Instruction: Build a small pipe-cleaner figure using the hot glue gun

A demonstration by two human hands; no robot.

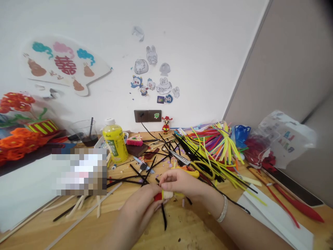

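Both my hands meet low in the middle over the wooden table (182, 232). My left hand (140, 211) is closed round a small pipe-cleaner piece (166, 195) with red, yellow and cream parts. My right hand (182, 184), with a silver bracelet at the wrist, pinches the same piece from above, fingers curled. A black pipe cleaner (163, 217) hangs down from the piece toward me.
Scissors (182, 159) lie just behind my hands beside a big pile of coloured pipe cleaners (215, 146). Loose black pipe cleaners (137, 177) are scattered on the left. A yellow drink bottle (114, 140), a plastic cup (85, 132), orange flowers (15, 139) and plastic bags (281, 139) surround them.
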